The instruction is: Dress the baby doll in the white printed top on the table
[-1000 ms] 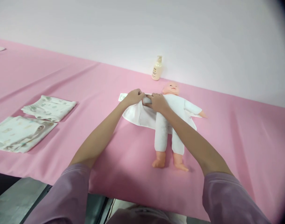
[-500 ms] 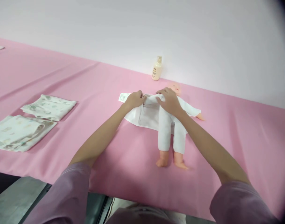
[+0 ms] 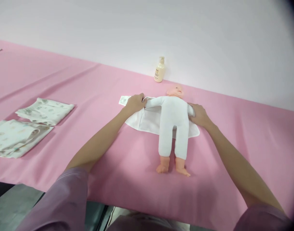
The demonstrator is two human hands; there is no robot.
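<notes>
A baby doll (image 3: 173,123) with a white cloth body lies on its back on the pink table (image 3: 93,89), head towards the wall. An open white garment (image 3: 144,120) is spread beneath it. My left hand (image 3: 135,103) is closed round the end of the doll's outstretched arm on the left. My right hand (image 3: 199,115) is closed on the doll's other arm and the garment edge on the right.
A cream pump bottle (image 3: 159,70) stands against the wall behind the doll's head. Two folded patterned cloths (image 3: 44,111) (image 3: 15,138) lie at the left of the table. A small packet (image 3: 123,100) lies beside my left hand. The table's front edge runs near my body.
My right hand has crossed from the doll's left shoulder over its chest to its right arm. The doll now lies straight, arms stretched out. My left hand has stayed in place.
</notes>
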